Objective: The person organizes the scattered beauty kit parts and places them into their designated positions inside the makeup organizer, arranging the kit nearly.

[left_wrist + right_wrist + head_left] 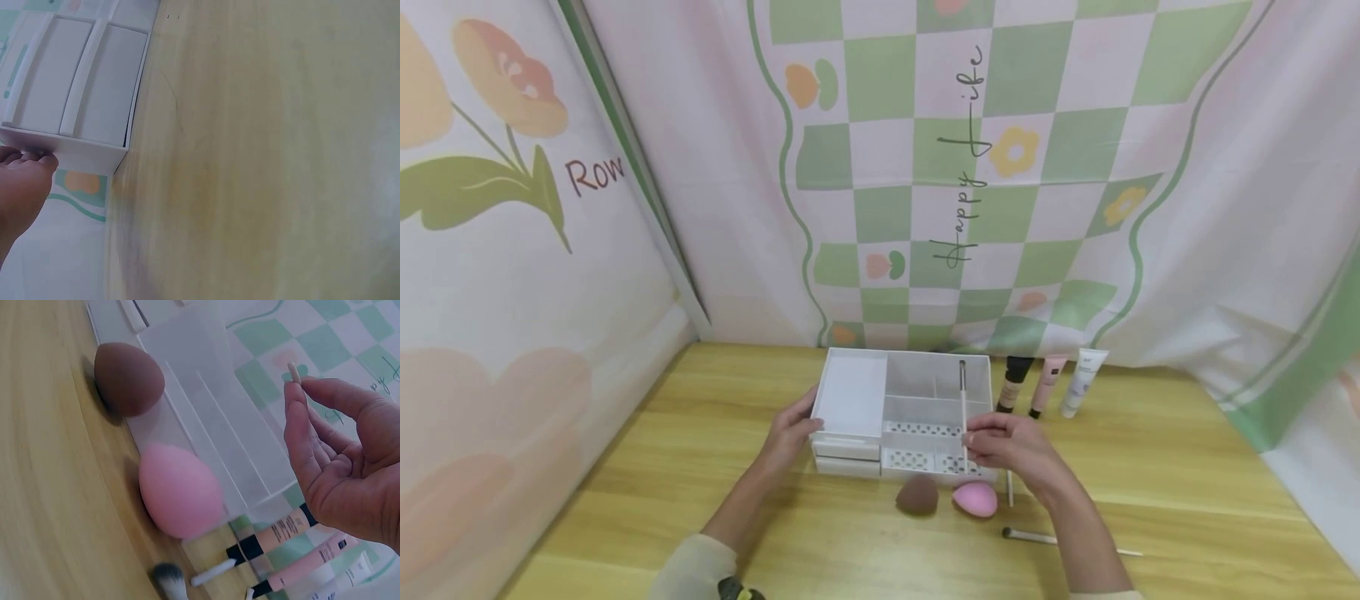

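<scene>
My right hand [1018, 450] pinches the thin white handle of a makeup brush [963, 396] between thumb and fingertips. Its dark bristles point up, over the right-hand compartments of a white desktop organizer [850, 392]. In the right wrist view the handle's end [294, 372] pokes out past the fingertips. Against the organizer's left side wall rests my left hand [790, 429], its fingertips on the wall in the left wrist view. Two drawers [103, 84] sit below the flat top on that side. Just in front lie a brown makeup sponge [917, 496] and a pink makeup sponge [975, 500].
Right of the organizer stand a black-capped foundation tube [1013, 385], a pink tube [1048, 386] and a white tube [1083, 383]. Another brush [1030, 536] lies on the wooden table [647, 508], partly under my right forearm. A white handle [1010, 489] shows beside the pink sponge.
</scene>
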Available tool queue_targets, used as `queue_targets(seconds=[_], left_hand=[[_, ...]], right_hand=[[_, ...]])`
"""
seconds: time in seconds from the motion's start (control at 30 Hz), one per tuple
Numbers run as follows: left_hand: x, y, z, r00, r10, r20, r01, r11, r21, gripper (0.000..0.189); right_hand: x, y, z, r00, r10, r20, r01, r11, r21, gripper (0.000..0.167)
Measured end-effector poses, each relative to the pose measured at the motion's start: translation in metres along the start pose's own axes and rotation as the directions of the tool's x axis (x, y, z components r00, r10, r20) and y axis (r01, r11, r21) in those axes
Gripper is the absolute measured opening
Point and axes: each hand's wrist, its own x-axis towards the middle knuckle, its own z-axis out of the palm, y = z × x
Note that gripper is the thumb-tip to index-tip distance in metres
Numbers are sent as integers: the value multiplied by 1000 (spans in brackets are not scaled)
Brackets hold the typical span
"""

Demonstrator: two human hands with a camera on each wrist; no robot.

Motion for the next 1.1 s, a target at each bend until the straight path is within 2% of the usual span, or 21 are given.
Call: queue_targets(seconds=[0.43,0.83,1.1], left_hand=[[-1,1,1,1000,1,-18,-1,1000,4,65],[-1,1,1,1000,-12,-8,12,1000,-7,66],[0,2,2,1000,-19,-9,19,1000,-5,66]], right_hand=[[24,-15,26,996,-50,79,46,998,52,46],[37,-24,48,997,-43,66,38,997,65,46],[48,-30,58,994,-51,93,42,994,98,44]])
